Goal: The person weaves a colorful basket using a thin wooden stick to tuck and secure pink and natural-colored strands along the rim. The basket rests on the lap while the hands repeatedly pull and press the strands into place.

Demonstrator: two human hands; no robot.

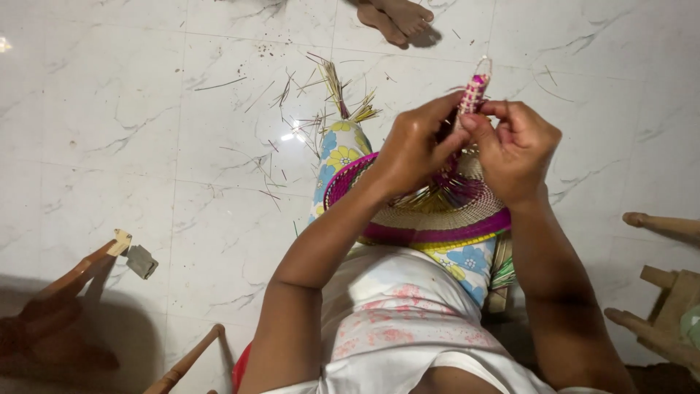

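A round woven basket piece (pixel 437 211) in straw, pink and purple rests on my lap over flowered cloth. From its middle a narrow woven strip (pixel 474 91) in pink and cream rises upward. My left hand (pixel 415 149) pinches the strip and loose strands just below its top. My right hand (pixel 514 149) grips the strip from the other side with thumb and fingers closed. Loose straw ends fan out under both hands.
Straw scraps (pixel 321 109) lie scattered on the white marble floor (pixel 146 131). Another person's bare feet (pixel 397 18) stand at the top edge. Wooden chair legs (pixel 80 273) sit at lower left, more wooden furniture (pixel 667 292) at right.
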